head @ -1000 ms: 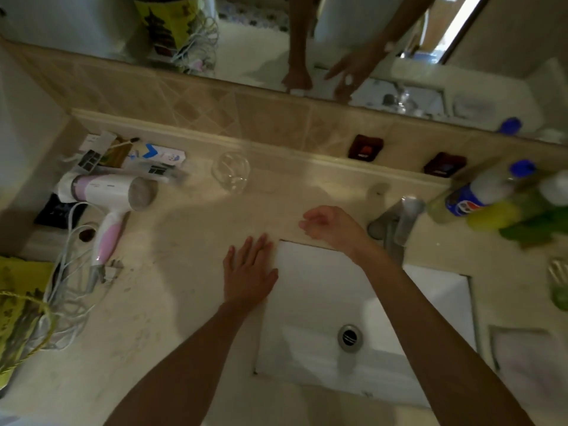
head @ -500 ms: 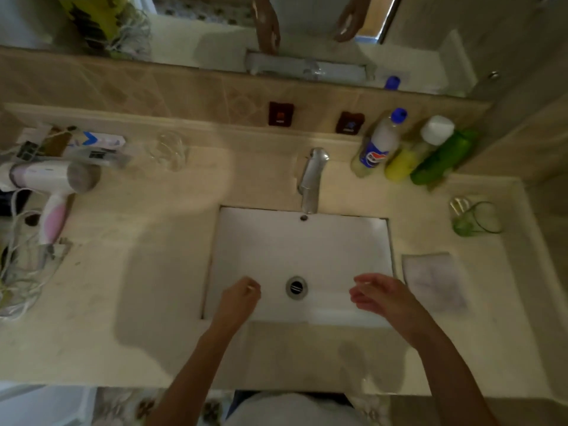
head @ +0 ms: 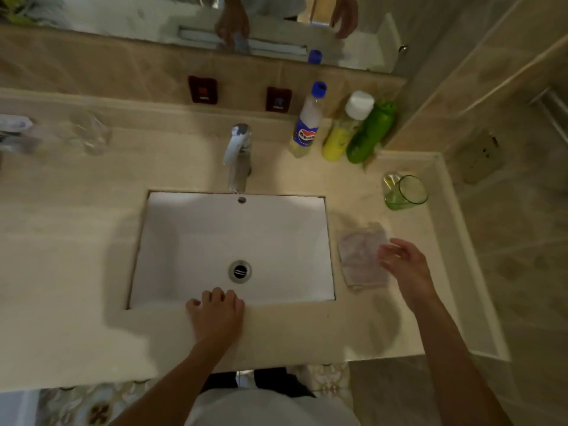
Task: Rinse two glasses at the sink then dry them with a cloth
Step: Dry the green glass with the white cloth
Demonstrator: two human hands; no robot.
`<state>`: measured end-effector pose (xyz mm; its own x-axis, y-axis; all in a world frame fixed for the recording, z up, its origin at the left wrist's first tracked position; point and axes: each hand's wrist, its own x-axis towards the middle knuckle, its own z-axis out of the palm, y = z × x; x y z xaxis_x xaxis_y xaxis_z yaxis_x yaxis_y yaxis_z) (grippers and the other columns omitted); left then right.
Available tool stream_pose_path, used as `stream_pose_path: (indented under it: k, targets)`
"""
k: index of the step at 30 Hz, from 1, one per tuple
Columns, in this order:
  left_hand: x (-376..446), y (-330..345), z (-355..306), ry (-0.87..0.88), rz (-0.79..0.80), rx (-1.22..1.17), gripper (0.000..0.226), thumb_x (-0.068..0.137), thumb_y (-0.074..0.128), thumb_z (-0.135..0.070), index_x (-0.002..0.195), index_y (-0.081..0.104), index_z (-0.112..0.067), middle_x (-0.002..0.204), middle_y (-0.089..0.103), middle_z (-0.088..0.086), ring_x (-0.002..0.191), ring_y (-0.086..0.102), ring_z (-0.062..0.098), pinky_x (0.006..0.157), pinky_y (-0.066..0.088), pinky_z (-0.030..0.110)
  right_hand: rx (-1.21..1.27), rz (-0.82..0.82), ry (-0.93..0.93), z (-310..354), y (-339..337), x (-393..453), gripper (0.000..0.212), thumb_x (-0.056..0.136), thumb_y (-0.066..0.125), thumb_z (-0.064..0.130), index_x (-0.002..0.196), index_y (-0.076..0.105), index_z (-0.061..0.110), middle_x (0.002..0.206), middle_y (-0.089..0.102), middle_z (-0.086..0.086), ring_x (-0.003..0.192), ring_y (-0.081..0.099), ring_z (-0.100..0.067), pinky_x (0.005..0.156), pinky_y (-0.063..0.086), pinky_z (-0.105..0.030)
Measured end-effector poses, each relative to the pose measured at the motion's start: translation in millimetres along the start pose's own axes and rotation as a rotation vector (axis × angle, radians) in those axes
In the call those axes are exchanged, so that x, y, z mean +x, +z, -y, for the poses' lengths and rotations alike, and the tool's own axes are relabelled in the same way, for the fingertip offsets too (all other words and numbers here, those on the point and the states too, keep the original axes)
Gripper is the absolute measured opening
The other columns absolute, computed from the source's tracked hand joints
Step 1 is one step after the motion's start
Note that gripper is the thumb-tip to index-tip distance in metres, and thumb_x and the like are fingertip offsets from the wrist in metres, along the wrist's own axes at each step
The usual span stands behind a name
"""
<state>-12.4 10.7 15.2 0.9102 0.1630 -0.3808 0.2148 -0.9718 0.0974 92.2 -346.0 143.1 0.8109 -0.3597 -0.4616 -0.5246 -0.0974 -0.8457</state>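
A clear glass (head: 89,135) stands on the counter at the far left, blurred. At the far right a green-tinted glass (head: 404,192) lies on its side. A pale folded cloth (head: 359,256) rests on the counter just right of the white sink (head: 190,241). My right hand (head: 405,265) hovers at the cloth's right edge with fingers spread and holds nothing; whether it touches the cloth I cannot tell. My left hand (head: 218,312) rests on the sink's front rim, fingers curled over the edge, empty.
A chrome tap (head: 238,155) stands behind the sink. Three bottles (head: 338,127) cluster at the back right by the wall. The counter's raised right edge (head: 461,241) is close to the cloth. Blurred items sit at the far left.
The view has swung right and down. My right hand moved right from above the sink to the cloth. My left hand settled on the sink's front rim.
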Motion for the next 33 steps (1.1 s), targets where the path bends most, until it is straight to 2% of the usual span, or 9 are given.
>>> stream_pose_path:
  k: [3, 8, 12, 15, 18, 20, 23, 27, 33]
  targets:
    - [-1.6, 4.1, -0.5, 0.012, -0.102, -0.005, 0.037, 0.087, 0.032, -0.038, 0.071, 0.059, -0.02, 0.072, 0.056, 0.002, 0.069, 0.052, 0.026, 0.071, 0.022, 0.038, 0.041, -0.102, -0.044, 1.3, -9.7, 40.9, 0.036, 0.084, 0.074, -0.004, 0.109, 0.059, 0.016, 0.106, 0.065, -0.013, 0.104, 0.06, -0.026, 0.096, 0.051, -0.043]
    - [1.1, 11.4, -2.3, -0.006, -0.121, 0.061, 0.035, 0.088, 0.034, -0.04, 0.075, 0.06, -0.022, 0.077, 0.057, 0.0, 0.074, 0.053, 0.025, 0.071, 0.031, 0.04, 0.06, -0.201, -0.006, 14.1, -14.3, 101.5, 0.061, 0.077, 0.082, 0.003, 0.127, 0.048, 0.01, 0.122, 0.055, -0.006, 0.107, 0.059, -0.02, 0.102, 0.05, -0.041]
    - [3.6, 16.1, -2.6, -0.027, -0.12, 0.077, 0.033, 0.088, 0.037, -0.041, 0.078, 0.062, -0.023, 0.078, 0.058, -0.001, 0.076, 0.054, 0.024, 0.073, 0.034, 0.04, 0.044, -0.198, 0.011, 14.8, -11.1, 142.9, 0.079, 0.067, 0.09, 0.007, 0.126, 0.039, 0.022, 0.129, 0.049, -0.003, 0.113, 0.057, -0.019, 0.099, 0.05, -0.039]
    - [4.8, 16.3, -3.9, -0.03, -0.131, 0.072, 0.034, 0.087, 0.036, -0.041, 0.078, 0.064, -0.024, 0.077, 0.058, -0.002, 0.076, 0.054, 0.024, 0.073, 0.034, 0.04, 0.113, -0.226, 0.019, 10.8, -3.8, 168.5, 0.092, 0.055, 0.095, 0.016, 0.131, 0.044, 0.01, 0.128, 0.061, -0.004, 0.114, 0.066, -0.023, 0.091, 0.057, -0.037]
    - [4.7, 13.3, -4.4, -0.023, -0.147, 0.067, 0.036, 0.087, 0.035, -0.041, 0.077, 0.064, -0.022, 0.075, 0.058, -0.001, 0.075, 0.055, 0.024, 0.072, 0.032, 0.04, 0.158, -0.25, 0.021, 17.2, 8.3, 174.6, 0.067, 0.071, 0.088, 0.01, 0.122, 0.045, 0.015, 0.122, 0.064, -0.008, 0.104, 0.069, -0.026, 0.077, 0.06, -0.033]
    - [4.2, 11.1, -6.2, -0.022, -0.164, 0.063, 0.036, 0.086, 0.035, -0.04, 0.075, 0.064, -0.021, 0.074, 0.058, 0.0, 0.074, 0.055, 0.026, 0.072, 0.032, 0.041, 0.241, -0.263, -0.011, 16.1, 14.3, 183.4, 0.07, 0.075, 0.081, -0.004, 0.124, 0.04, 0.022, 0.13, 0.057, -0.01, 0.105, 0.064, -0.023, 0.073, 0.062, -0.029]
    - [3.4, 9.6, -8.3, -0.024, -0.179, 0.066, 0.034, 0.085, 0.037, -0.038, 0.072, 0.062, -0.019, 0.074, 0.058, 0.002, 0.074, 0.056, 0.03, 0.072, 0.033, 0.042, 0.277, -0.338, -0.053, 15.8, 16.5, 189.2, 0.083, 0.066, 0.087, -0.004, 0.131, 0.043, 0.022, 0.132, 0.059, -0.006, 0.11, 0.063, -0.019, 0.087, 0.06, -0.034]
    - [3.5, 11.8, -6.4, -0.029, -0.16, 0.063, 0.032, 0.084, 0.038, -0.039, 0.073, 0.061, -0.021, 0.075, 0.057, 0.0, 0.076, 0.056, 0.028, 0.073, 0.035, 0.042, 0.269, -0.341, -0.058, 14.9, 11.1, 191.8, 0.075, 0.064, 0.088, -0.004, 0.121, 0.048, 0.024, 0.122, 0.061, -0.002, 0.104, 0.063, -0.016, 0.088, 0.058, -0.035]
    - [3.2, 13.4, -6.4, -0.031, -0.168, 0.051, 0.033, 0.083, 0.037, -0.039, 0.071, 0.062, -0.02, 0.073, 0.058, 0.001, 0.075, 0.058, 0.029, 0.073, 0.035, 0.042, 0.32, -0.295, -0.126, 17.2, -0.8, 168.0, 0.065, 0.074, 0.077, -0.014, 0.12, 0.046, 0.019, 0.105, 0.057, 0.01, 0.093, 0.062, -0.009, 0.064, 0.055, -0.014]
